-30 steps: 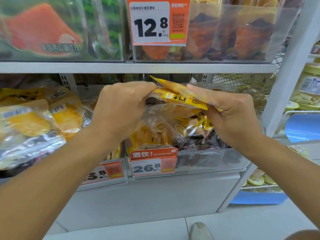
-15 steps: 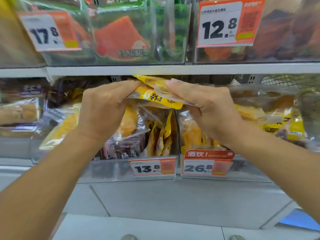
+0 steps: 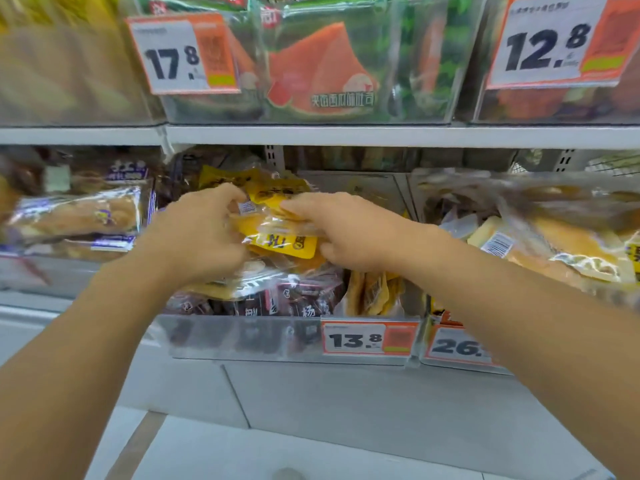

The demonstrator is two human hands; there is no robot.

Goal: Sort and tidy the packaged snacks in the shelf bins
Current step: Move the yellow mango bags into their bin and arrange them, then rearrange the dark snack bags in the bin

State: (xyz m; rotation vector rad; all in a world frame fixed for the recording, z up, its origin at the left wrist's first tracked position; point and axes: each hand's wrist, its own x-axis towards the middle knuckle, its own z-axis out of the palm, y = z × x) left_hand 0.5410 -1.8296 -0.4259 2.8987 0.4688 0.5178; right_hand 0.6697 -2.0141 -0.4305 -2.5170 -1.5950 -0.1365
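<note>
Both my hands hold yellow snack packets [image 3: 277, 226] over the clear middle bin [image 3: 242, 336], the one with the 13.8 price tag [image 3: 369, 338]. My left hand [image 3: 199, 233] grips the packets' left side, its fingers curled round them near a barcode label. My right hand [image 3: 341, 226] pinches the right side from above. Under the packets the bin holds dark red and clear snack bags [image 3: 287, 299]. The picture is blurred by motion.
A bin of bread-like packs [image 3: 79, 216] stands to the left, and a bin with yellow packs [image 3: 554, 244] and a 26.8 tag to the right. The upper shelf [image 3: 311, 135] carries bins of watermelon-print bags [image 3: 322, 71] with 17.8 and 12.8 tags. Pale floor lies below.
My view and both hands have shifted left from the 26.8 bin to the 13.8 bin, and the yellow packets have come down lower into that bin.
</note>
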